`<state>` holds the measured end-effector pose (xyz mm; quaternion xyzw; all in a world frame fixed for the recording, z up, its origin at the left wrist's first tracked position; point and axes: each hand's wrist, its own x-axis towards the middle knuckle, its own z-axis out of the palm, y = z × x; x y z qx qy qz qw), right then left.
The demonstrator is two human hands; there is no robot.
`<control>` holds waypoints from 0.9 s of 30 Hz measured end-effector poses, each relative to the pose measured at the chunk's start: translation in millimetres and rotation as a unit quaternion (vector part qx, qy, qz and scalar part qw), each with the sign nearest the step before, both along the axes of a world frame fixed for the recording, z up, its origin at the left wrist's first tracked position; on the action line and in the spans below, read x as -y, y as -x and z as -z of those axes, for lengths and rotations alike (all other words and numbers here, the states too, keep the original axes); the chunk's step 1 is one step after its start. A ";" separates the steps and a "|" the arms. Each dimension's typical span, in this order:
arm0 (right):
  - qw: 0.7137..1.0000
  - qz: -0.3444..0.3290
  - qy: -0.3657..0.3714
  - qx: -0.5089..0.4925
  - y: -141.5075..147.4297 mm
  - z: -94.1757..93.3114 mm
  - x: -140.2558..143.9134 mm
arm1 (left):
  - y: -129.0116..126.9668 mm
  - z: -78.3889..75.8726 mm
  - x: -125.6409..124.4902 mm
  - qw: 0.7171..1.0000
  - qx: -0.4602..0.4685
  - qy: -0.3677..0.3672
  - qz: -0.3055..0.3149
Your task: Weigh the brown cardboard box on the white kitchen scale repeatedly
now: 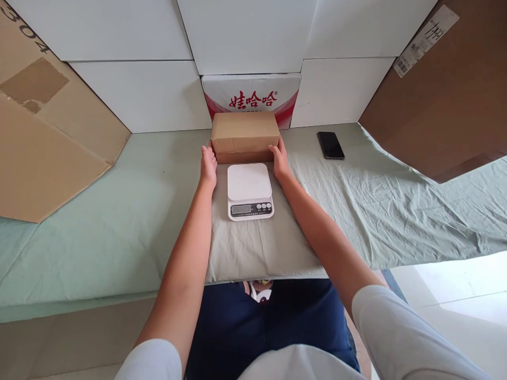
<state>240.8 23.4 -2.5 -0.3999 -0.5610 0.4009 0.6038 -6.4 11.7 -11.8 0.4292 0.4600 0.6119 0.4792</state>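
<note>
A closed brown cardboard box (246, 142) sits at the back of the cloth-covered table, between my two hands. My left hand (208, 166) grips its left side, with the thumb up and the other fingers partly hidden along that side. On the right, my right hand (279, 158) holds the box at its right front corner, the thumb on the front face and fingers round the side. Just in front of the box, between my forearms, lies a white digital kitchen scale (249, 182). Its plate is bare and its small display looks blank.
Behind the box stands a white and red printed carton (253, 87) against white panels (249, 31). A black phone (331, 145) lies to the right on the green cloth (158, 190). Large cardboard sheets flank the table, left (55, 137) and right (443, 95).
</note>
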 end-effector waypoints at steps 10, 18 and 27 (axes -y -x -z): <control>1.000 0.014 0.003 -0.003 5.6 -1.9 2.5 | -4.0 1.0 4.2 1.000 -0.007 -0.011 0.000; 1.000 -0.006 -0.002 0.009 9.7 -6.8 9.0 | -3.4 -0.7 9.3 1.000 -0.010 -0.009 -0.015; 0.998 -0.031 -0.048 0.019 1.1 -33.5 26.5 | -2.8 -25.4 31.9 0.998 -0.028 -0.064 -0.008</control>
